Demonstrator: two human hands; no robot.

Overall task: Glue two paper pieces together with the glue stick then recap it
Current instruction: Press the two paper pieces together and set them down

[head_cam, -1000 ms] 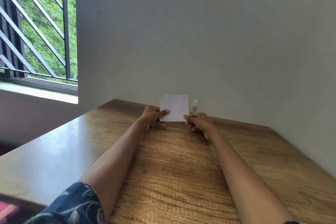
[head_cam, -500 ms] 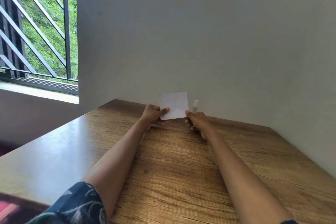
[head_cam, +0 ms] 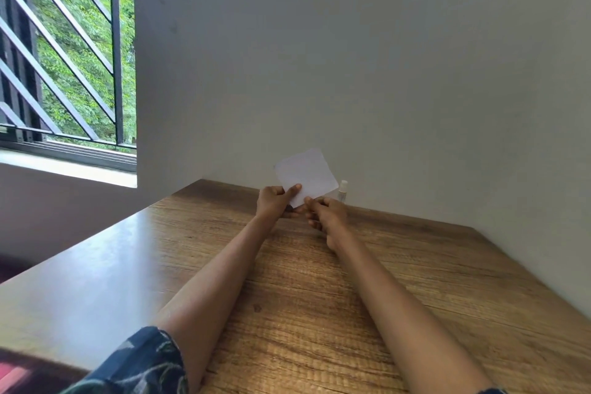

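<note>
A white square paper (head_cam: pixel 307 176) is held up above the far end of the wooden table (head_cam: pixel 319 297), tilted so one corner points down. My left hand (head_cam: pixel 275 201) pinches its lower left edge between thumb and fingers. My right hand (head_cam: pixel 326 213) has its fingertips at the paper's bottom corner, fingers curled. Whether one sheet or two are held I cannot tell. A small white glue stick (head_cam: pixel 342 190) stands upright with its cap on by the wall, just right of the paper and behind my right hand.
Grey walls close the table in at the back and on the right. A barred window (head_cam: pixel 64 51) with green trees behind it is at the far left. The table's left edge drops off toward the floor.
The paper has risen and rotated clockwise, from lying square to standing on a corner. My right hand slid from its right edge to the bottom corner. The glue stick stayed put.
</note>
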